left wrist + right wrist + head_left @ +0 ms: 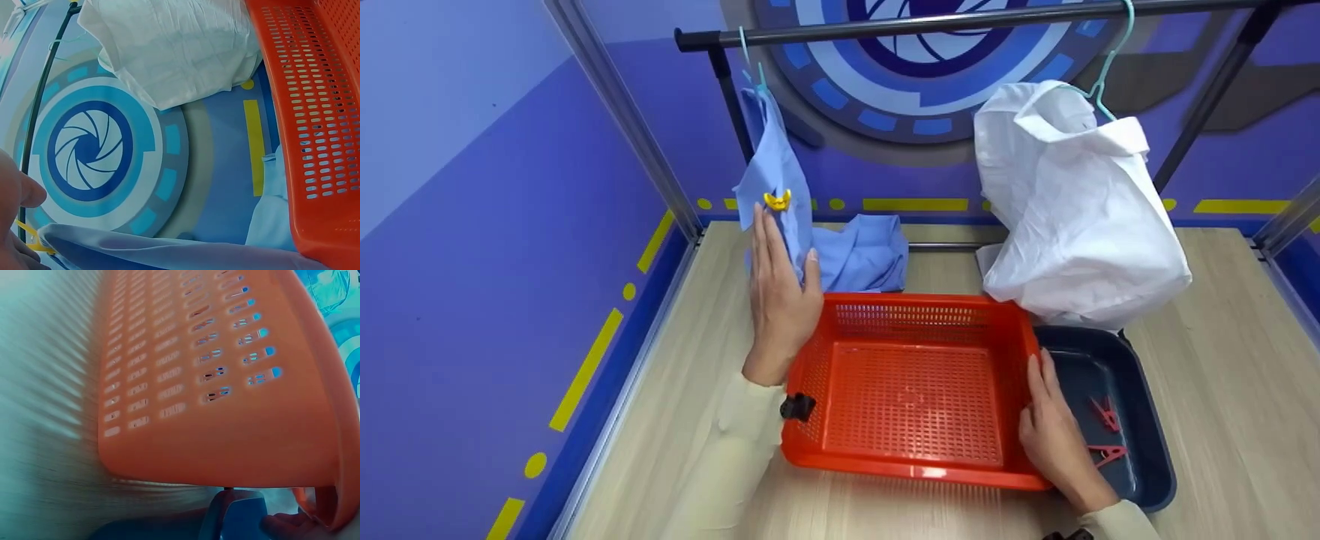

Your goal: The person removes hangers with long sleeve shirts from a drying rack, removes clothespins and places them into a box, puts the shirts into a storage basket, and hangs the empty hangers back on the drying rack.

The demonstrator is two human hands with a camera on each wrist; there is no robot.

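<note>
My left hand (784, 307) is raised at the left, its fingers fairly straight beside a light blue cloth (772, 161) that hangs from a hanger. A yellow clip (778, 200) sits on that cloth just above my fingertips, and the clip (39, 242) also shows in the left wrist view. An orange-red perforated basket (915, 472), with nothing inside, is in front of me. My right hand (1054, 427) grips its right end; in the right wrist view the fingers (287, 526) are by the handle opening, partly hidden by the basket's end wall (225, 450).
A white cloth (1080, 225) hangs from a green hanger (1102, 75) on the dark rail (915, 28). More blue cloth (862, 251) lies behind the basket. At the right, a dark tray (1159, 457) holds red clips (1105, 414). A purple wall (532, 187) borders the left.
</note>
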